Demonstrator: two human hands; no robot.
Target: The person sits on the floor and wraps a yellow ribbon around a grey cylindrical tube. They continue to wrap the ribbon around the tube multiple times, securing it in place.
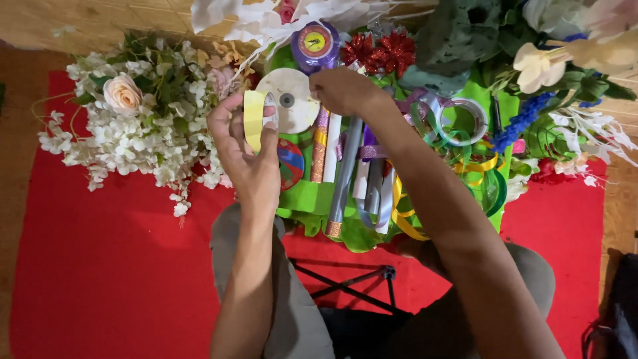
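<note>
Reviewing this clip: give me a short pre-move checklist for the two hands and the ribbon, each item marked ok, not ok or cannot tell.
1. Left hand has the yellow ribbon pinched between thumb and fingers: ok.
2. Right hand rests at the edge of the white ribbon spool: ok; whether it grips it: cannot tell.
3. Ribbon runs unbroken from the left hand to the spool: cannot tell, the hand hides the join.
4. Ribbon free of twists: cannot tell.
5. Spool free of the purple ribbon roll behind it: not ok, they look touching.
6. White flower bunch apart from the left hand: ok.
</note>
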